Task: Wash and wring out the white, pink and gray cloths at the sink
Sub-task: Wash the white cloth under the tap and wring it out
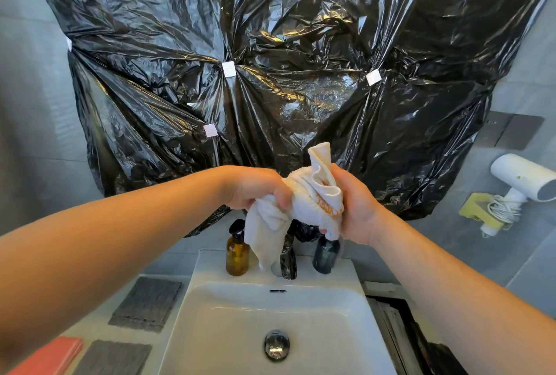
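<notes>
Crinkled black plastic sheeting (301,43) is covering the wall ahead, with small white tape squares (228,69) sticking to it. Below it, an amber pump bottle (237,255) and a dark blue bottle (325,255) are standing either side of a tap (288,260) wrapped in black plastic. At right, a white hair dryer (523,177) is sitting in a yellow wall holder (475,206), its white cord (499,209) hanging coiled.

One head-worn wide-angle view looks forward and down, close over the white rectangular sink (210,329), facing far crinkled black plastic sheeting (301,43).
</notes>
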Available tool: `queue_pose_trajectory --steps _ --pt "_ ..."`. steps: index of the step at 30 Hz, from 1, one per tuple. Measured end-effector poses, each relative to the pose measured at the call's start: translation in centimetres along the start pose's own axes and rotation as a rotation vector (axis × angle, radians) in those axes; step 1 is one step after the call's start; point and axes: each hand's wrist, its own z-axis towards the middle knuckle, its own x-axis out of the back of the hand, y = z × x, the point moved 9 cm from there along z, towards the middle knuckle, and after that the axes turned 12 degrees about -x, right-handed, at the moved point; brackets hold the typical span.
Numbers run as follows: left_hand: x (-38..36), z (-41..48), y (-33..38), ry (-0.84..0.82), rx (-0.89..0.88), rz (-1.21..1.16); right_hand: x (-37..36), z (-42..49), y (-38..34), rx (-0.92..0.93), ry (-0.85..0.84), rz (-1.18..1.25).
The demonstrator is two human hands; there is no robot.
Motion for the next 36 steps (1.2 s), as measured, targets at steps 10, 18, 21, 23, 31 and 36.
queue_pose_trajectory --steps 10,18,21,23,31,36 --pt "-2.3 -0.8 -0.8 -0.186 0.073 -0.041 -2.1 -0.2 0.2 0.033 -0.067 0.011" --pt "-2.6 -1.9 0.9 -0.329 0.12 -0.033 -3.3 -0.6 -1.0 0.073 -0.11 -0.071" --pt "-2.7 -1.9 1.2 -0.34 0.126 -0.019 -3.4 -1.0 -1.4 0.087 -0.117 -0.092" --pt "-2.7 -1.9 1.4 -0.341 0.127 -0.011 -3.4 -1.0 -1.5 0.09 -0.123 -0.098" --pt "-2.9 -2.3 1.9 -0.308 0.12 -0.009 -2.6 -0.6 -1.5 0.103 -0.134 -0.059" --pt "-0.3 -1.7 1.3 -0.007 0.009 -0.089 0.0 -0.3 -1.6 0.15 0.023 -0.015"
